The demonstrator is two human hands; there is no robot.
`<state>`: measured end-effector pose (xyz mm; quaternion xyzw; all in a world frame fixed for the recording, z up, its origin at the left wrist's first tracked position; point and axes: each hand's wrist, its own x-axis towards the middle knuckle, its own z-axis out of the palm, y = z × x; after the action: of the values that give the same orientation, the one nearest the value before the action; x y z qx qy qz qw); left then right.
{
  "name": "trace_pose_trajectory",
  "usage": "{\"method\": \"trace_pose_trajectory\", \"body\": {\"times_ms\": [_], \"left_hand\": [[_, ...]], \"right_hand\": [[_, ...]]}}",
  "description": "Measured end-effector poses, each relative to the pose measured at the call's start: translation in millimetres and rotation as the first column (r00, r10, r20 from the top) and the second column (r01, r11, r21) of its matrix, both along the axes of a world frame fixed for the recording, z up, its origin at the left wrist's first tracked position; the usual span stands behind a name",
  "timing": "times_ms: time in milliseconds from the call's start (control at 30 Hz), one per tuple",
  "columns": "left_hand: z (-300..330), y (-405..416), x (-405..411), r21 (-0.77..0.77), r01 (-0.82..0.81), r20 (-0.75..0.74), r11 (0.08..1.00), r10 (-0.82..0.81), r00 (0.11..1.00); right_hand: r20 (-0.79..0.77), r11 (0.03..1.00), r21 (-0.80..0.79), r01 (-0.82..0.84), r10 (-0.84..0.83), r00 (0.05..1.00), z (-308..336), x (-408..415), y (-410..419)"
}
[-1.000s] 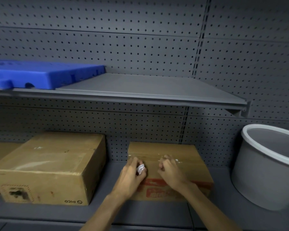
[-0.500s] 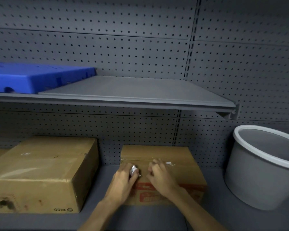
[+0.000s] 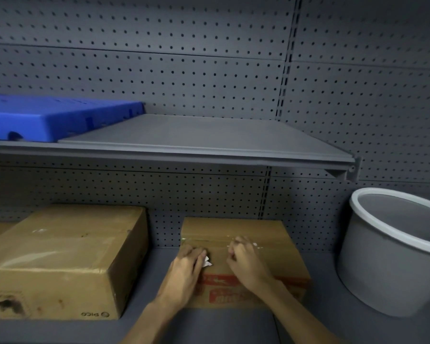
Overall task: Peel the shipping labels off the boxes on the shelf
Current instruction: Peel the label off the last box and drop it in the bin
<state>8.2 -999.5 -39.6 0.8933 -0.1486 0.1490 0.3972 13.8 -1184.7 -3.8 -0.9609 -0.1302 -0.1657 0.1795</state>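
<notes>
Plainly, both hands are busy on the small box [image 3: 243, 247], which sits on the lower shelf [image 3: 233, 326] between the large box [image 3: 65, 259] at the left and the grey bucket [image 3: 392, 252] toward the right edge. The left hand [image 3: 184, 274] lies on the box's front left corner with its fingers curled round a crumpled white scrap [image 3: 206, 262], which I take to be label paper already pulled away; keeping it balled in the palm would stop it sticking back down and leave the other hand free to work. The right hand [image 3: 246, 261] is bunched up on the top of the box, its fingertips down at a few white label remnants [image 3: 255, 244] beside the clear tape seam; whether it actually has a shred pinched I cannot tell from here. It looks like the fiddly stage, scraping up the last bits of a label.

The bucket stands with its mouth tipped toward the person, within easy reach, a sensible place for peelings; the part of its inside that shows is bare, the bottom hidden. Both cardboard boxes are taped shut, so their contents are unknown. On the upper shelf [image 3: 209, 152], at its left end, a blue plastic tray [image 3: 60, 117] lies upside down.
</notes>
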Motion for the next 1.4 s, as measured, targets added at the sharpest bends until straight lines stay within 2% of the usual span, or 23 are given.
{"method": "trace_pose_trajectory", "body": {"times_ms": [133,267,400,500,667,867,1000,1167,1300,1400], "left_hand": [[5.3,-3.3,-4.5,0.033,-0.027,-0.063,0.999,0.029,0.998],[14.8,-4.3,-11.1,-0.012,-0.038,-0.118,0.999,0.037,0.992],[15.8,-4.2,-12.6,0.091,-0.018,-0.073,0.996,0.024,0.997],[12.6,-3.1,-9.6,0.091,-0.027,-0.037,0.995,0.031,0.999],[12.9,-2.2,-9.2,0.071,-0.037,-0.046,0.997,0.040,0.998],[12.7,-2.6,-6.9,0.116,-0.019,-0.046,0.993,0.024,0.999],[12.7,-1.4,-6.5,0.129,-0.004,-0.052,0.992,0.011,0.999],[13.4,-1.5,-6.6,0.135,0.002,-0.049,0.991,0.005,0.999],[12.0,-2.0,-10.8,0.165,-0.010,-0.046,0.986,0.017,0.999],[15.5,-6.1,-15.3,0.172,-0.028,-0.001,0.985,0.029,1.000]], "right_hand": [[-0.052,0.994,0.042,0.099,-0.097,0.994,4.0,0.4,-29.1],[-0.039,0.997,0.012,0.079,-0.079,0.996,3.5,-1.7,-21.3],[-0.013,1.000,0.008,0.029,-0.029,0.999,3.7,-3.6,-4.4],[-0.021,1.000,-0.012,0.004,-0.005,1.000,2.7,-3.6,-7.3],[-0.056,0.993,0.010,0.118,-0.117,0.992,7.0,-0.4,-29.6],[-0.080,0.999,-0.013,-0.049,0.048,0.996,5.2,-4.6,-2.7],[-0.099,0.996,0.037,0.077,-0.073,0.992,7.5,-0.9,-21.7],[-0.082,1.000,-0.018,-0.002,0.001,0.997,6.2,-3.5,-10.4],[-0.096,0.995,0.028,0.097,-0.094,0.991,9.0,0.3,-24.0],[-0.071,0.996,0.001,0.093,-0.093,0.993,7.5,-0.4,-23.4]]}}
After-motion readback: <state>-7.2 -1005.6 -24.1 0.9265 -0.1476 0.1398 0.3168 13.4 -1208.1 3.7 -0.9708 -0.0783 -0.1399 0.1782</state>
